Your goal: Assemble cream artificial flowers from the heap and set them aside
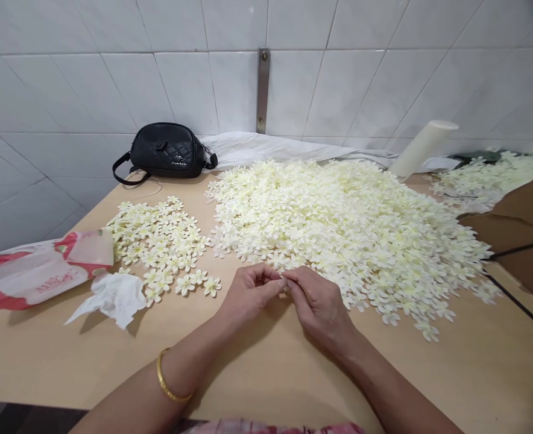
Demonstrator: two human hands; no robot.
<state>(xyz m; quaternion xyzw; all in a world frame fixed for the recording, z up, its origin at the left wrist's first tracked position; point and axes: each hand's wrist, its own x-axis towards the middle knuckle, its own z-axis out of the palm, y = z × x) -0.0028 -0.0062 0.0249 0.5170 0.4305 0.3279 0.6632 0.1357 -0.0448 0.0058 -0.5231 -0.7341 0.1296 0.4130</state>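
Note:
My left hand (252, 293) and my right hand (318, 303) meet just in front of a large heap of small cream-white artificial flowers (339, 235). Their fingertips pinch a small thin object (283, 278), too small to identify, and the fingers partly hide it. A smaller spread of the same flowers (158, 238) lies to the left, with several loose flowers (198, 283) nearest my left hand. A gold bangle (169, 377) circles my left wrist.
The flowers lie on a light wooden table (67, 355) against a white tiled wall (339, 72). A black quilted bag (167, 150) and white cloth (257, 149) lie behind. A tissue packet (44, 271), crumpled tissue (113, 298), cardboard (515, 235) and black cable (520, 301) flank the table.

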